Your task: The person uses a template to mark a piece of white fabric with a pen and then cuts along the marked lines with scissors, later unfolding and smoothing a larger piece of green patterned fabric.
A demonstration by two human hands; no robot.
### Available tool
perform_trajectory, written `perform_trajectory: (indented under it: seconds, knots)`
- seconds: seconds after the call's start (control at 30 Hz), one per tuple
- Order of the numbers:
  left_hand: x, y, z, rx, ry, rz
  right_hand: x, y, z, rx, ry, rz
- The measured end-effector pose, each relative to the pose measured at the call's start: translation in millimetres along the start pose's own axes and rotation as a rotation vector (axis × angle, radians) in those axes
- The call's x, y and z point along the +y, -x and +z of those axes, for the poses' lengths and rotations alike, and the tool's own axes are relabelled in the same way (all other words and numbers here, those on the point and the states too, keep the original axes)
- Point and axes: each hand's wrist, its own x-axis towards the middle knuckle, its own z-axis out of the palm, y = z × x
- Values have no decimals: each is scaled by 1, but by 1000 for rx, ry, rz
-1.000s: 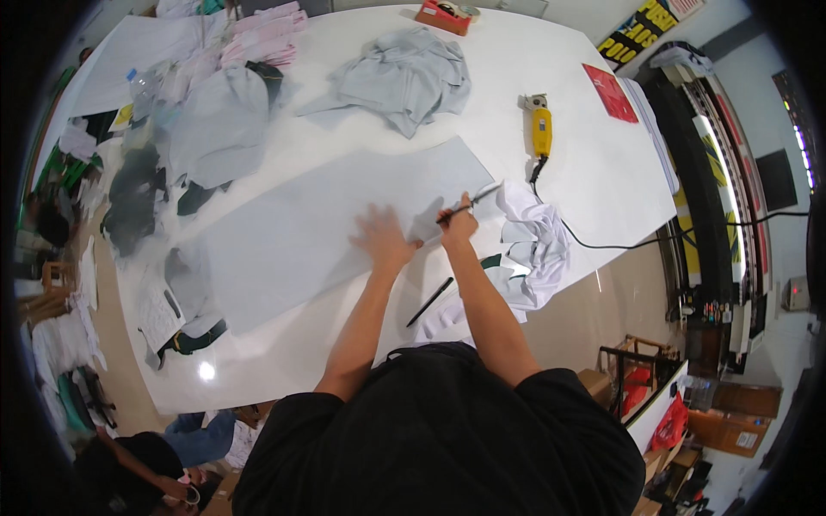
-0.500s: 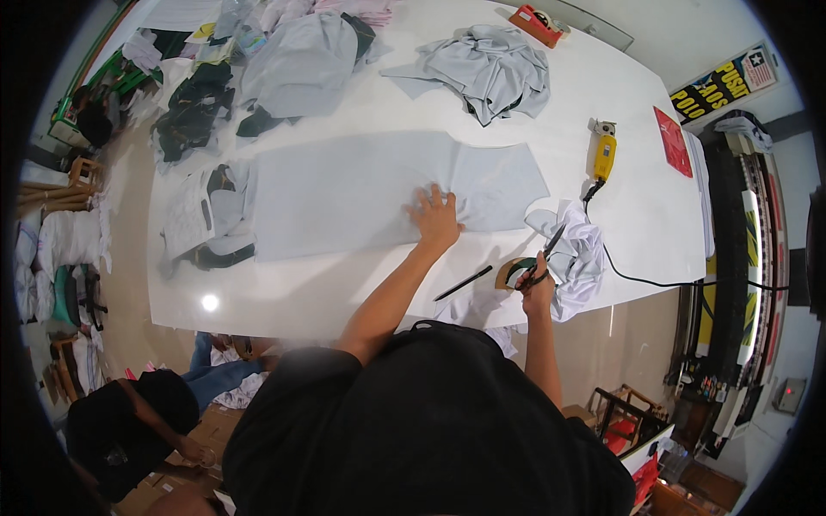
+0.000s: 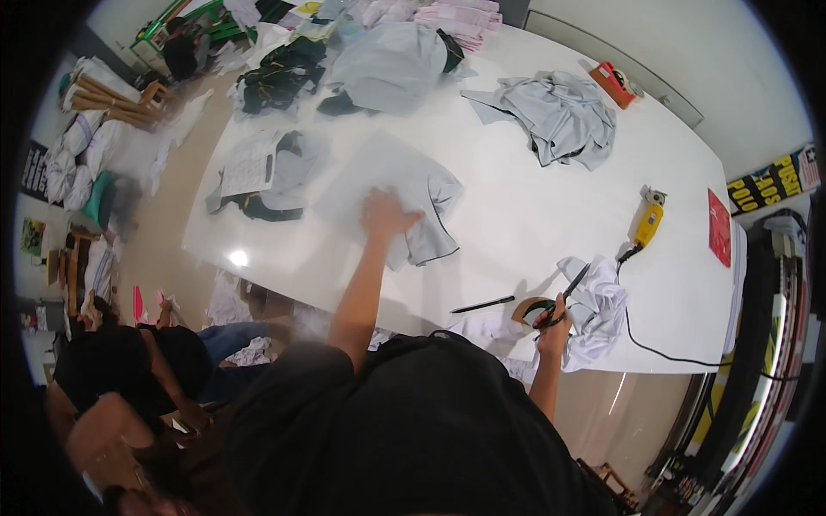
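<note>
My left hand (image 3: 387, 213) lies on a light grey fabric piece (image 3: 344, 185), blurred by motion, its thumb spread away from the fingers. The piece is doubled over, with creases and a dark-edged end (image 3: 434, 251) right of the hand. My right hand (image 3: 553, 323) grips black-handled scissors (image 3: 570, 291), blades pointing up and to the right. Beside that hand are a crumpled white cloth (image 3: 598, 305) and a brown tape roll (image 3: 523, 310). A black pen (image 3: 483, 304) lies to its left.
A yellow electric cutter (image 3: 650, 222) with a black cord stands on the right of the white table (image 3: 516, 224). Farther back are a grey fabric heap (image 3: 559, 112), a red tape dispenser (image 3: 614, 83) and grey and dark cloth piles. Another person (image 3: 138, 370) is at lower left.
The grey piece, spread long before, is now folded over toward the left, and my left hand has moved left with it. My right hand keeps the scissors. The view has turned.
</note>
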Motion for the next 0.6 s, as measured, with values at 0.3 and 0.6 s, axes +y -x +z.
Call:
perform_trajectory:
  seconds: [0.3,0.6]
  knots:
    - [17,-10,31,-505,255,239,6,-5,-6,-109,33,-16]
    - [207,-137,-101,-444,923,935,-8,-7,-22,-158,30,40]
